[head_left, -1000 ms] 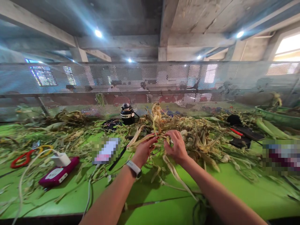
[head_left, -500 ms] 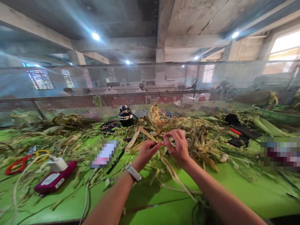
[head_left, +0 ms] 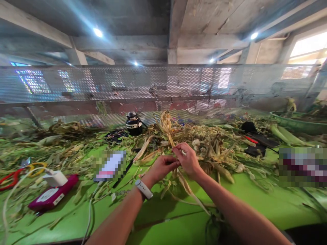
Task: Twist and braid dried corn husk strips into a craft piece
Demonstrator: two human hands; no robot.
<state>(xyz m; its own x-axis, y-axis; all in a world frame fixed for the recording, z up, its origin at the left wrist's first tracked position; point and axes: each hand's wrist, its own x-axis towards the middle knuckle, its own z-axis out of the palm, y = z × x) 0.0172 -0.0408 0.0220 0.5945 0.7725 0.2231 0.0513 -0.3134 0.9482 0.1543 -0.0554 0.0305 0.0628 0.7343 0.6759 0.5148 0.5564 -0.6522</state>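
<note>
Fingers first: both hands meet over the middle of the green bench (head_left: 178, 228), pinching the same bundle of dry husk strips (head_left: 182, 180). The left hand (head_left: 162, 168) has its fingers curled in and clamped on the strips from the left side, thumb on top. The right hand (head_left: 188, 160) sits just beside it, touching it, with the thumb and forefinger nipping a strip near the top and the other fingers bent loosely behind. The loose ends of the strips hang down from the grip and trail toward the near edge of the bench.

Both forearms come in from the near edge and angle toward each other, wrists a bit raised off the surface. There's a white watch (head_left: 143, 189) on the left wrist.

Right behind the hands is a big heap of dry husks (head_left: 212, 146) spread toward the far edge, where a mesh fence (head_left: 163, 88) runs along. A black jar (head_left: 133, 124) stands by the fence. Toward the left edge lie a pink power bank (head_left: 52, 196) with a white plug (head_left: 55, 178) on it, and scissors (head_left: 15, 174) with red and yellow handles.
</note>
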